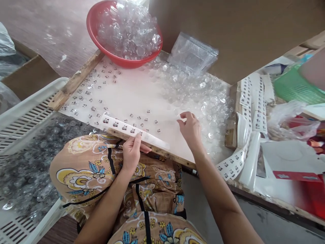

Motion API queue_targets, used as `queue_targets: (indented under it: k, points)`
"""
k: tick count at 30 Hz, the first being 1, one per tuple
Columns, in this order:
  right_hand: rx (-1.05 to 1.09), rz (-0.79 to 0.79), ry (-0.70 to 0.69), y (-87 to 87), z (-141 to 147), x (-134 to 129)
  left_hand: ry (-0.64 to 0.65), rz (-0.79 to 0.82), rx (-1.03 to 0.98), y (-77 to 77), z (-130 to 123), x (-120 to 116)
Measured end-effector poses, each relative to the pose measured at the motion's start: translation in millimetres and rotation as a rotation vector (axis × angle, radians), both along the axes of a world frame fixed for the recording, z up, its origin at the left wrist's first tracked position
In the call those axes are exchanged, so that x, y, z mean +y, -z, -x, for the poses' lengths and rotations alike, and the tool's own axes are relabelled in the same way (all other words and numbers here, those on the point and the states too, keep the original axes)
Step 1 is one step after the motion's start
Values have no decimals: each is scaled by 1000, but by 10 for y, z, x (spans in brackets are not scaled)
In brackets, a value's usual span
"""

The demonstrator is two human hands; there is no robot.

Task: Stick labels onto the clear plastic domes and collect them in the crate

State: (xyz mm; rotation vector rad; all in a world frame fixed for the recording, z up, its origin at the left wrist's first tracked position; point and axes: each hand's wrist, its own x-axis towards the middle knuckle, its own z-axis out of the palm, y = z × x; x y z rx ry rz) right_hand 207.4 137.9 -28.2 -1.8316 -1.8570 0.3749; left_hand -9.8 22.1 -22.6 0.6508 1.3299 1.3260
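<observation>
Left hand (132, 152): pinching sticker strip (129, 129) over wooden edge (172, 156)
Sticker strip: dark panda-like faces
Right hand (191, 131): fingertips narrowly apart, unclear whether holding anything, near plastic pieces (203, 95)
Red label (297, 176): too blurred to read
Red basin (132, 63): far end, heaped

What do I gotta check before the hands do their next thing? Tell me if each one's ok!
1. Left hand grips the panda sticker strip: ok, thumb on top.
2. Panda pictures show on that strip: ok, several.
3. Right hand holds something: cannot tell, too small and see-through.
4. Right hand touches the strip: not ok, they're apart.
5. Clear plastic pieces near the right hand: ok, scattered beside it.
6. Red basin filled: ok, piled high.
</observation>
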Motion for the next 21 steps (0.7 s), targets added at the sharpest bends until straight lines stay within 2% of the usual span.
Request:
queue_targets:
  k: [3,5,8,11,13,15,17,19,21]
  points:
    - [-24,16,-39,46,-123,34,-13,-6,13,0,-4,2]
    - [48,20,-50,41,-118,22,-13,-6,15,3,-5,1]
    - [360,109,21,4,-90,-24,5,1,13,9,-2,-4]
    - [721,323,83,7,-153,-84,3,5,18,4,-1,-4]
    - [802,419,137,40,-250,-135,-11,1,26,-7,-6,0]
    - [721,390,216,74,-359,-198,-17,-3,31,-18,-12,5]
    - [531,283,247,91,-439,-267,-17,-7,35,-22,-19,8]
    - [346,180,191,93,-461,-322,-17,-12,41,-15,-22,8]
    - [238,105,79,96,-416,-343,-19,-22,55,0,-22,6]
